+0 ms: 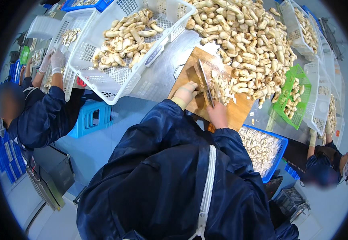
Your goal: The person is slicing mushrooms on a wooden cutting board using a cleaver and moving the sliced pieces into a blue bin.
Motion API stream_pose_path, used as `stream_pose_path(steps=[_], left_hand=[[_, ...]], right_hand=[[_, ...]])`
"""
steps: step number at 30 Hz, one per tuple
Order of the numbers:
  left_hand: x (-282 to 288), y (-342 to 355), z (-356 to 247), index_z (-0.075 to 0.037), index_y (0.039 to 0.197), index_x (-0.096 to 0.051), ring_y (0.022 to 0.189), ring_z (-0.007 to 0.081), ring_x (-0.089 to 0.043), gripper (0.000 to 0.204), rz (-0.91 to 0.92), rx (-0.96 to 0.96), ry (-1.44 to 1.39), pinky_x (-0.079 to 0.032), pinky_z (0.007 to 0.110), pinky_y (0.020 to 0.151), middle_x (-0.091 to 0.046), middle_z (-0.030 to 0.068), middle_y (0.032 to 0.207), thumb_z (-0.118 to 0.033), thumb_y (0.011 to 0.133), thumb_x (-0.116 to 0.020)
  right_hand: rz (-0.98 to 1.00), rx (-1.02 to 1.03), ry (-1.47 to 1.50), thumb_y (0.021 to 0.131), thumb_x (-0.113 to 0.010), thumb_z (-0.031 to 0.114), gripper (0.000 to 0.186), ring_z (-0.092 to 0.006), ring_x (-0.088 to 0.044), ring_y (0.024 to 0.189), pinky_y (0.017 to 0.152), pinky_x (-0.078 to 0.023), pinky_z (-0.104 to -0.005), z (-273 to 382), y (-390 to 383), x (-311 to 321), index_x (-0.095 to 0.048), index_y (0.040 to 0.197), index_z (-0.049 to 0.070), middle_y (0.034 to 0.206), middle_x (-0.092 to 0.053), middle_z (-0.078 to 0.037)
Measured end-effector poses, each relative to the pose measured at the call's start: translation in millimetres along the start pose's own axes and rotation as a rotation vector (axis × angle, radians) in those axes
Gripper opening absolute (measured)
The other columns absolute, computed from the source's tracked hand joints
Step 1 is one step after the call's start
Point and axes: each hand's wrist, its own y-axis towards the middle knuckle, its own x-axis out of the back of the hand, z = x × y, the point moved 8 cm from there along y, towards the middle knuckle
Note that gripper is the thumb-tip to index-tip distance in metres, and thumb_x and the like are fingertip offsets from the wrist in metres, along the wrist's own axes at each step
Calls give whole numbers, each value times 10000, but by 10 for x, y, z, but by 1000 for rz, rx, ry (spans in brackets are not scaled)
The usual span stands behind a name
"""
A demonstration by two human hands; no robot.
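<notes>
A wooden cutting board point(238, 110) lies on the metal table in front of me. My right hand point(217, 114) is closed around the handle of a knife point(204, 78), whose wide blade points away across the board. Just left of the blade, my gloved left hand point(185, 94) rests over the board with curled fingers; what they hold, if anything, is too small to make out. Cut mushroom pieces point(222, 88) lie on the board to the right of the blade. Beyond the board rises a large heap of whole mushrooms point(254, 44).
A white basket point(116, 90) of mushrooms stands at the left, a green basket point(296, 76) at the right. Below the board's right side sits a blue-rimmed crate point(276, 160) of cut pieces. Co-workers point(42, 108) work on both sides; a blue stool point(90, 118) stands at the left.
</notes>
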Motion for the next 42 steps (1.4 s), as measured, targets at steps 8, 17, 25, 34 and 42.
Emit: stream_pose_path(steps=[8,17,25,34,42], left_hand=[[33,80,11,-48,862,-543,850,328,-552,160,-39,-24,-42,-452,378,723,-559,135,855,-108,741,-628],[-12,-24,75,-71,870,-537,838,315,-551,138,-70,-26,-53,-454,363,720,-543,124,859,-79,747,-600],[5,12,27,-67,883,-537,852,325,-544,154,-58,-46,-86,-452,366,723,-546,124,868,-72,741,-600],[14,-8,29,-57,894,-539,875,325,-543,164,-55,-36,-45,-449,376,743,-548,133,879,-70,741,-596],[-39,19,67,-75,946,-562,877,318,-547,221,-83,-65,-35,-447,375,756,-548,125,885,-80,729,-601]], right_hand=[[61,-55,28,710,-534,177,276,-414,-586,758,719,-463,-447,-138,217,-184,-624,847,-45,755,-594,-279],[88,-55,50,724,-524,185,282,-401,-595,737,705,-470,-437,16,68,-53,-621,874,-34,743,-593,-279],[197,-243,205,739,-520,193,268,-360,-608,594,588,-491,-419,-207,228,-282,-619,830,-39,653,-593,-250],[175,-154,193,744,-511,163,239,-285,-581,454,464,-480,-382,11,85,-117,-619,811,-39,583,-575,-224],[104,-135,171,712,-525,192,282,-389,-596,748,724,-463,-434,-151,254,-266,-627,846,-33,715,-600,-253]])
